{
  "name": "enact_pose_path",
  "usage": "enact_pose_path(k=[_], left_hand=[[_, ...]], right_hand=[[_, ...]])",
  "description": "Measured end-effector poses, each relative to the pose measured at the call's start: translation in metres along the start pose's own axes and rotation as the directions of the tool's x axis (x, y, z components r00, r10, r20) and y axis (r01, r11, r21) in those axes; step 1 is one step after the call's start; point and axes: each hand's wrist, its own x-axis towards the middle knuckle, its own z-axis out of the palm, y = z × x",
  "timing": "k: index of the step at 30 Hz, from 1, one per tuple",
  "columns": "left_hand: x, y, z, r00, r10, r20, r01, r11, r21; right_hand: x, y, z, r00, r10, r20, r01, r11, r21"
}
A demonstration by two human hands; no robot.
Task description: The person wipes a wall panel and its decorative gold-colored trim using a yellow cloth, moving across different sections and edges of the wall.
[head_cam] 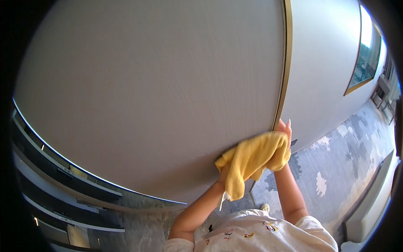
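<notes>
A yellow cloth (255, 156) with a white tag spans both hands against the lower part of a large pale door or wall panel (157, 88). Most of my left hand (224, 174) is hidden under the cloth's left end, pressed toward the panel surface. My right hand (285, 127) is at the panel's brass-coloured edge trim (287, 56), its fingers showing above the cloth and the cloth draped over its palm. A small dark piece (294, 142) shows just right of that hand.
Patterned blue-grey carpet (321, 170) lies to the right, with a white upholstered piece (371, 195) at its edge. A brass-framed window or glass panel (365, 60) is at upper right. Dark shelf-like structures (69, 195) stand at lower left.
</notes>
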Motion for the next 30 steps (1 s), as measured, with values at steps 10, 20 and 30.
enact_pose_path(k=[10, 20, 30], left_hand=[[-0.034, 0.017, -0.016, 0.991, -0.13, -0.013, 0.13, 0.991, -0.024], [0.087, -0.025, -0.213, 0.826, 0.183, -0.533, 0.097, 0.886, 0.454], [-0.099, -0.101, -0.119, 0.449, -0.363, -0.816, 0.684, 0.727, 0.053]], right_hand=[[-0.025, 0.021, -0.054, 0.995, -0.097, 0.026, 0.094, 0.823, -0.561], [-0.05, 0.063, -0.117, 0.961, -0.222, 0.165, 0.23, 0.31, -0.922], [-0.042, 0.055, -0.114, 0.909, -0.332, -0.25, 0.0, 0.6, -0.8]])
